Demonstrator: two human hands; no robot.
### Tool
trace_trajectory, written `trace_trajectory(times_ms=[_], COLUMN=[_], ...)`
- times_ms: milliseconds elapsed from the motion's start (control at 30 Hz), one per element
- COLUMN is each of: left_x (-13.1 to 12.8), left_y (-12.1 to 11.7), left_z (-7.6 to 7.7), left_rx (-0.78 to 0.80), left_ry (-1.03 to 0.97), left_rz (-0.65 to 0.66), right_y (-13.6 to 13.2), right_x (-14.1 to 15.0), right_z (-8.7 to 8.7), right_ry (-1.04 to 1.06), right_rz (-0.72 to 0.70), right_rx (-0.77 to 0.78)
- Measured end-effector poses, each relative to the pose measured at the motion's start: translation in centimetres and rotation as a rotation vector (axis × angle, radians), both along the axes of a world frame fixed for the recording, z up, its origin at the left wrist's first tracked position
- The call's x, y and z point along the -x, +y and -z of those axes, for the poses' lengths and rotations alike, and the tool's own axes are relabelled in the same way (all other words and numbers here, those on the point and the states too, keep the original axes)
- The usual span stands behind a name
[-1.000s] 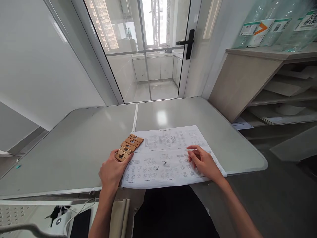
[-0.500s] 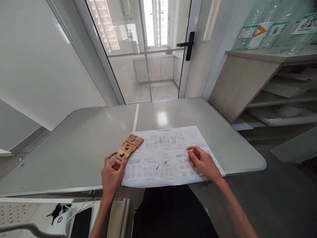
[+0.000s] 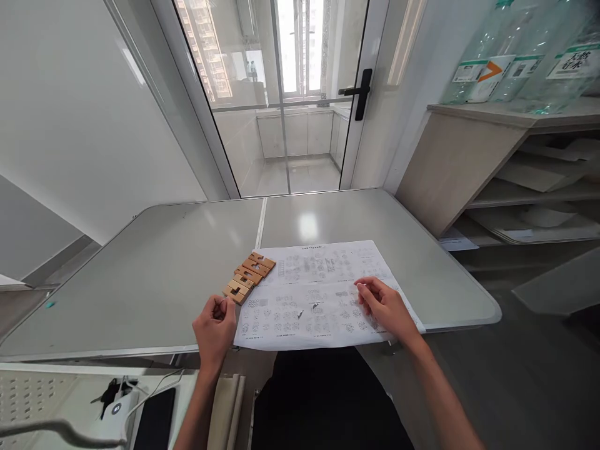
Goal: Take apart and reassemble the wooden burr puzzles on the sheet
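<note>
A row of several notched wooden puzzle pieces (image 3: 247, 276) lies on the grey table (image 3: 154, 281), at the left edge of a printed instruction sheet (image 3: 323, 294). My left hand (image 3: 214, 330) hovers just in front of the nearest piece, its fingers curled loosely with nothing visible in them. It is not touching the wood. My right hand (image 3: 385, 307) rests on the right half of the sheet, fingers bent and pressing the paper flat.
A glass door with a black handle (image 3: 360, 94) stands behind the table. A wooden shelf unit (image 3: 473, 162) with papers and plastic bottles (image 3: 487, 62) is at the right. Below the table's near edge lie a phone (image 3: 154, 415) and cables.
My left hand has let go of the nearest wooden piece, pulled back toward me and curled its fingers. The right hand has stayed on the sheet.
</note>
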State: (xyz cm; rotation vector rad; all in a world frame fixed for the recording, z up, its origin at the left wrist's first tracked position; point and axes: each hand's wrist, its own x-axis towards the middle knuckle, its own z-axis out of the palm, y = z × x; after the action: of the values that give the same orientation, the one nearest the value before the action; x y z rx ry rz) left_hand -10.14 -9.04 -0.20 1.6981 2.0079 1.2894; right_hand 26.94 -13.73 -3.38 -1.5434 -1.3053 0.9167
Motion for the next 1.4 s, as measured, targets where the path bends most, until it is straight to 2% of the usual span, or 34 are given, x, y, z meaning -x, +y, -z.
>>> trace_trajectory(times_ms=[133,300,533,800,1400], left_x=[0.2,0.5,1.0,1.5,1.7], left_y=[0.0,0.2,0.6,0.8,0.4], left_z=[0.3,0.8,1.5,2.2,1.9], left_rx=[-0.037,-0.076,-0.028,-0.051,-0.046], left_ry=[0.026,0.043,0.137,0.139,0.084], left_rz=[0.025,-0.011,0.127,0.126,0.119], right_y=[-0.1,0.0,0.2,0.4,0.1], right_x=[0.2,0.2,0.1,0.1,0.3], right_z=[-0.1,0.0,0.6,1.0,0.7], right_ry=[0.02,0.039,0.029,0.035,0.021], right_rz=[-0.005,0.001,0.004,0.013,0.016], right_rx=[-0.016,-0.022,-0.04,-0.05,-0.063])
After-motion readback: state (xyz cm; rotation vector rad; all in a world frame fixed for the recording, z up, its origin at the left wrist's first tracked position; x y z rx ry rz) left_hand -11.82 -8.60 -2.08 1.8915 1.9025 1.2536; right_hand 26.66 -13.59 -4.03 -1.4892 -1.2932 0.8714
